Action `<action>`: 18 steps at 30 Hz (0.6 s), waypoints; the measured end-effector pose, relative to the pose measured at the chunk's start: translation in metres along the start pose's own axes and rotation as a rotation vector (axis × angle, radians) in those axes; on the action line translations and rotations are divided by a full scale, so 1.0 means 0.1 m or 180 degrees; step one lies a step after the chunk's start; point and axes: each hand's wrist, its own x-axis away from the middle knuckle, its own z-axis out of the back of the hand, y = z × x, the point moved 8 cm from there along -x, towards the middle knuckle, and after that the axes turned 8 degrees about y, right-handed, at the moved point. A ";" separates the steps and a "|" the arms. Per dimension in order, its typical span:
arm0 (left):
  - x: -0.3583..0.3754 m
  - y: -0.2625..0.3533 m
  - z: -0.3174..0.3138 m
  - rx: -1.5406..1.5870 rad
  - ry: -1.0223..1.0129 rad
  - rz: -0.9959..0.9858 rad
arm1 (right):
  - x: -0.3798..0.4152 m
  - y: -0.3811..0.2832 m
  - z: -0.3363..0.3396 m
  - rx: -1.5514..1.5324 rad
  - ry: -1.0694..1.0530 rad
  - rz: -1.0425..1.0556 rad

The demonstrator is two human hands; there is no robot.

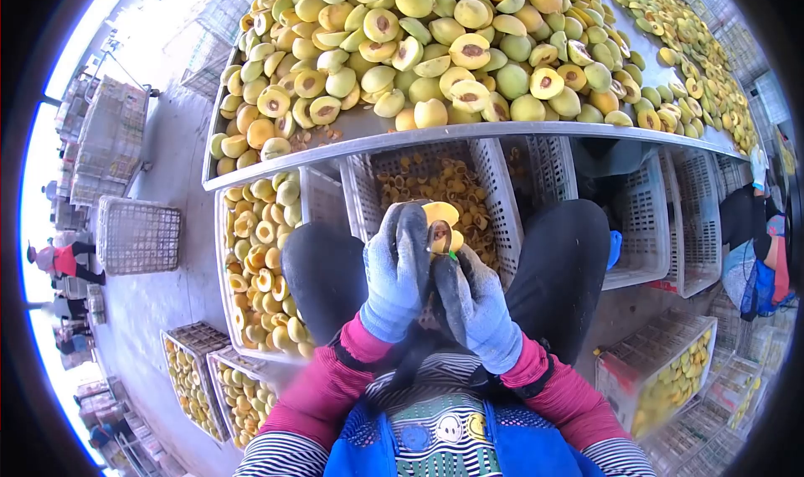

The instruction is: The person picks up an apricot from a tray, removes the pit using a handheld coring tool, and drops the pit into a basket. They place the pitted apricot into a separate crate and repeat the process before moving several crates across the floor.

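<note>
My left hand [397, 263], in a blue-and-dark work glove, is closed around a yellow peach half [441, 215] just above my lap. Its cut face and brown pit area turn toward my other hand. In the same kind of glove, my right hand [479, 303] is closed on a small pitting knife [453, 256]; a green bit shows between the fingers, and its dark curved blade seems to touch the peach flesh. Most of the handle is hidden by the fingers. Beneath both hands, a white crate [500, 201] holds brown pits and scraps.
A metal-edged table [486, 130] in front bears a heap of halved peaches [419, 50]. At my left stands a crate of peach halves [266, 259], with more filled crates behind. Slatted crates [641, 226] stand under the table at right. A co-worker [754, 242] sits at far right.
</note>
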 end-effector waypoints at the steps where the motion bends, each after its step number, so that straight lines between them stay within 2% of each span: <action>1: 0.04 0.00 -0.03 0.0019 -0.0011 0.0000 | 0.00 0.01 -0.01 0.0013 0.0018 0.0001; 3: 0.09 -0.12 -0.05 0.1275 0.0183 0.1175 | 0.03 -0.16 0.05 0.0483 0.0486 0.0728; 4: 0.09 -0.08 -0.05 0.1206 0.0256 0.1220 | 0.03 -0.18 0.05 0.0497 0.0506 0.0668; 5: 0.08 -0.08 -0.05 0.1202 0.0253 0.1214 | 0.03 -0.18 0.05 0.0490 0.0509 0.0671; 7: 0.03 0.05 -0.02 0.0799 0.0231 0.0673 | 0.04 -0.18 0.06 0.0531 0.0521 0.0713; 11: -0.04 0.19 -0.05 0.0493 -0.0092 0.0406 | 0.07 -0.11 0.07 0.0115 0.0417 0.0475; 13: -0.03 0.15 -0.12 0.0953 -0.0278 0.0920 | 0.13 0.08 0.02 -0.0990 0.0130 -0.0660; 14: -0.03 0.16 -0.16 0.1050 -0.0411 0.0985 | 0.16 0.06 0.02 -0.0867 -0.0050 -0.0944; 15: -0.08 0.15 -0.14 0.1060 -0.0407 0.0974 | 0.14 0.05 0.10 -0.0859 -0.0050 -0.0931; 17: -0.15 0.26 -0.21 0.0571 -0.1065 0.0332 | 0.34 0.11 -0.11 -0.2730 -0.1109 -0.2307; 18: -0.16 0.24 -0.24 0.0458 -0.1117 0.0279 | 0.40 0.09 -0.21 -0.3572 -0.1467 -0.2738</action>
